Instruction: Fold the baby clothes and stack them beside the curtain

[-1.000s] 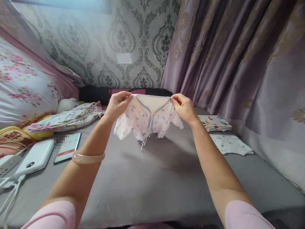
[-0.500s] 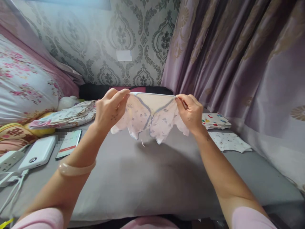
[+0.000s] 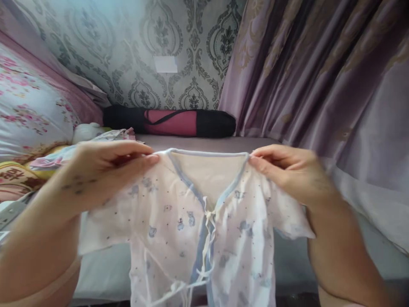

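Observation:
A white baby shirt (image 3: 172, 209) with small grey-blue animal prints hangs spread out between my hands, its front facing me. Blue trim runs round the V-shaped neck, and thin white ties dangle down the middle. My left hand (image 3: 118, 164) pinches the shoulder at the left end of the neckline. At the opposite shoulder, the thumb and fingers of my right hand (image 3: 281, 164) are closed on the cloth. The short sleeves hang over or beside my forearms. The shirt's lower end runs out of view at the bottom.
A grey bed surface (image 3: 105, 273) lies below. Against the patterned wall rests a long black and pink bag (image 3: 175, 123). Left are a floral pillow (image 3: 28, 102), a bunched cloth and a yellow cushion (image 3: 15, 177). Purple curtains (image 3: 303, 85) hang on the right.
Both hands have come nearer to me, still gripping the shirt. It has swung from lifted and foreshortened to hanging upright, now hiding much of the bed.

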`<state>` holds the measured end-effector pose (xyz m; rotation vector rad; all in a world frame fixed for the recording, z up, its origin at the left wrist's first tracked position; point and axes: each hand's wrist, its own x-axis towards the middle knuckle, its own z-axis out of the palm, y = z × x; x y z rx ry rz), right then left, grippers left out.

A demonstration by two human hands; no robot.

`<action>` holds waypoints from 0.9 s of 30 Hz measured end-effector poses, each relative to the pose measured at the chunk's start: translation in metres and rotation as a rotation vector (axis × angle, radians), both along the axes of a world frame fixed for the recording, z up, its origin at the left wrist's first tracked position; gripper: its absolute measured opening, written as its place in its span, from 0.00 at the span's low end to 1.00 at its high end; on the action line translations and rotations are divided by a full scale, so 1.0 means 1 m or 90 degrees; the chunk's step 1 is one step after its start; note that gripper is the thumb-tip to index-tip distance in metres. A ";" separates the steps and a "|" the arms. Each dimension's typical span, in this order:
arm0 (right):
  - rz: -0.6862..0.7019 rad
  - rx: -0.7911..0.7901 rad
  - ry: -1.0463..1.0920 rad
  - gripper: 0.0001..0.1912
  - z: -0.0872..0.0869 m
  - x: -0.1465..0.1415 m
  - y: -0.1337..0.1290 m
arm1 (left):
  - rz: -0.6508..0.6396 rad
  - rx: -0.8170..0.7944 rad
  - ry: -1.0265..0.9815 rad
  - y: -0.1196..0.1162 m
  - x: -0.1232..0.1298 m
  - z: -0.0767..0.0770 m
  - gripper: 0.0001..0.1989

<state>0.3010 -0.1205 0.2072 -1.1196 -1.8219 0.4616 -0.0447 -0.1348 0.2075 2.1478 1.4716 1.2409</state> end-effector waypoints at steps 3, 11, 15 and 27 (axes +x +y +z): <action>0.065 -0.140 -0.046 0.16 -0.052 0.000 0.046 | -0.087 -0.174 0.079 0.047 0.007 -0.045 0.14; 0.039 -0.209 -0.198 0.14 -0.173 -0.008 0.123 | -0.080 -0.294 0.158 0.135 0.012 -0.178 0.24; 0.050 -0.241 -0.206 0.15 -0.190 -0.007 0.147 | -0.065 -0.313 0.180 0.159 0.010 -0.194 0.26; 0.020 -0.281 -0.225 0.14 -0.206 -0.007 0.229 | -0.022 -0.295 0.231 0.240 0.022 -0.190 0.23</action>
